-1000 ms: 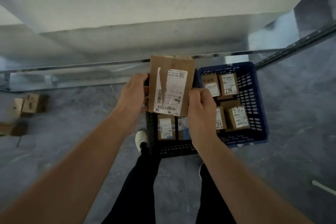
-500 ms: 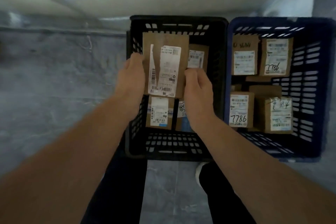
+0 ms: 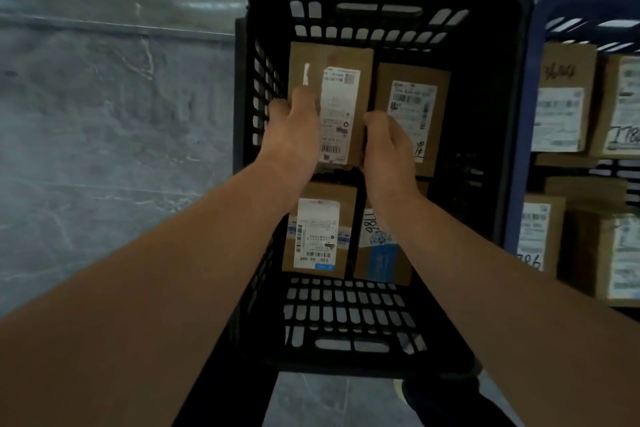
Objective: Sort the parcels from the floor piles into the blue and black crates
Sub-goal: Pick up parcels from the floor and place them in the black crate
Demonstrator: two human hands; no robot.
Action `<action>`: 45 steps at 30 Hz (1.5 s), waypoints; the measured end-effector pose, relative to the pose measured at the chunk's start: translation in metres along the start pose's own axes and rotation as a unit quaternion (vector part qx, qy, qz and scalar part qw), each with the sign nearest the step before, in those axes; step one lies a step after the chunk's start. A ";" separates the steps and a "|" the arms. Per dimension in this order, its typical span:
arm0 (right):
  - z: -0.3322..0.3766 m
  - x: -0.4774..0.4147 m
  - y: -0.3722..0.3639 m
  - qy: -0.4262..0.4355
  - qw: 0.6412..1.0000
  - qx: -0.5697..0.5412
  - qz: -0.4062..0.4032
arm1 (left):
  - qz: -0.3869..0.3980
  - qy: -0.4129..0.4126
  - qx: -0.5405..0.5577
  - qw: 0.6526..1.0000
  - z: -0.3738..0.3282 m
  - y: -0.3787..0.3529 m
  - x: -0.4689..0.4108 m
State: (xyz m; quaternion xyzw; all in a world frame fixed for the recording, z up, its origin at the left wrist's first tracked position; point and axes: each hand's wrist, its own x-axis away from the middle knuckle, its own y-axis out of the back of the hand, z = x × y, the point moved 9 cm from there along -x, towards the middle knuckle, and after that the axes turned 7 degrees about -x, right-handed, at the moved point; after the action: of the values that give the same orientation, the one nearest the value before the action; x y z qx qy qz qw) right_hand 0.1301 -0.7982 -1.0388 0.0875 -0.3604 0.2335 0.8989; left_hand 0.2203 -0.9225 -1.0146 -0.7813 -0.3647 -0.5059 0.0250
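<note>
Over slotted black crate (image 3: 485,87), hands (image 3: 294,139) (image 3: 389,146) grip cardboard parcel (image 3: 341,107).

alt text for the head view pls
Two hands grip a labelled parcel at the far left of a black crate: left hand on its left edge, right hand on its right. Three other parcels lie in that crate; a blue crate beside it holds more.
</note>
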 end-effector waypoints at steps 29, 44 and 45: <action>0.299 0.309 -0.058 0.070 0.994 -0.067 0.056 | 0.042 -0.119 -0.072 0.989 -0.187 0.148 0.344; 0.571 0.673 -0.006 0.273 0.946 -0.020 0.175 | -0.084 -0.309 0.126 0.939 -0.312 0.257 0.765; 0.582 0.695 -0.006 0.285 0.941 -0.021 0.182 | -0.091 -0.324 0.136 0.932 -0.315 0.267 0.788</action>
State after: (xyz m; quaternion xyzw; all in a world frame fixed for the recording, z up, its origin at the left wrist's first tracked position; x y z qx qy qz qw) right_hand 0.2188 -0.7454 -0.1382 -0.0684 -0.1033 0.4006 0.9078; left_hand 0.3110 -0.8178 -0.1359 -0.8554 -0.4876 -0.1712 -0.0350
